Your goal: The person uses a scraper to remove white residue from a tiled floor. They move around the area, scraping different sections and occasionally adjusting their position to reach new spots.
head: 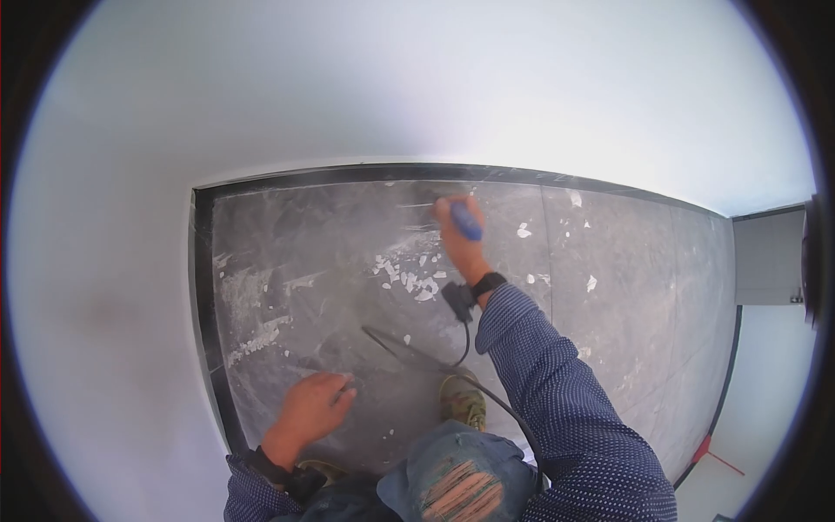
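My right hand (pixel 462 228) is shut on a blue-handled tool (pixel 466 220) near the top edge of the grey tiled floor (pixel 613 261); blur and my fingers hide its working end. White flakes (pixel 411 277) lie scattered below and to the left of that hand, among pale scrape streaks. My left hand (pixel 319 404) hovers or rests at the lower left with fingers slightly bent, nothing visible in it. A black strap with a dark box and cable (pixel 458 301) is at my right wrist; another dark strap is on my left wrist.
A dark baseboard (pixel 352 173) runs along the white wall (pixel 391 85) and turns down the left side. My shoe (pixel 462 399) and bent knee in ripped jeans (pixel 456 476) are close by. The black cable loops over the floor. A grey cabinet or panel (pixel 770 258) stands at the far right.
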A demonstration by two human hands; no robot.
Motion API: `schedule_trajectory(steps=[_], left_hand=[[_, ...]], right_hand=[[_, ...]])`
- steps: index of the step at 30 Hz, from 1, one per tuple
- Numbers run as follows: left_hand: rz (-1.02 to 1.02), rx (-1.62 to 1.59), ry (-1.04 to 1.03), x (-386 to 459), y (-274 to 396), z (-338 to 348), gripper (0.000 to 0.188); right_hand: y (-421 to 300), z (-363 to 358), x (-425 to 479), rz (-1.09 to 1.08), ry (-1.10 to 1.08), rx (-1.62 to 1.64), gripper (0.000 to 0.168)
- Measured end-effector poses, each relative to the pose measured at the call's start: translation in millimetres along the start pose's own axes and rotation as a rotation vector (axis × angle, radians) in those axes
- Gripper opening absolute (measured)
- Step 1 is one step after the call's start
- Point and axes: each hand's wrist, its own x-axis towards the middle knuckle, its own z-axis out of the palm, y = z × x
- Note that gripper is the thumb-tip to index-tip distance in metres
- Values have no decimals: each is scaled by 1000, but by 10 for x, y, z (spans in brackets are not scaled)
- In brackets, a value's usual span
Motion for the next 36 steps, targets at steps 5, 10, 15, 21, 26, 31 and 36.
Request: schedule_trajectory(steps=[5,10,15,21,26,31,36], left_hand=[[5,14,-18,31,29,-24,26],[-27,-1,-12,-18,4,-36,27],[-15,-22,38,-26,18,-39,26],[-74,-25,-18,-8,84,-82,27],[-29,-28,32,-31,6,-20,28],[-45,-28,27,-43,7,-34,29],[-38,-6,2,-16,32,-28,30]], right_hand=[[-265,215,-536,-64,-113,-165,28],[-444,411,-773,140,-417,-93,53],[-523,693,-891,104,-642,-191,78],[-720,913,-751,41,-667,-510,83],[-720,865,-487,-167,-596,-691,76],[-876,816,-382,-175,-711,-807,67],[-717,919,-375,-295,-744,-850,55]])
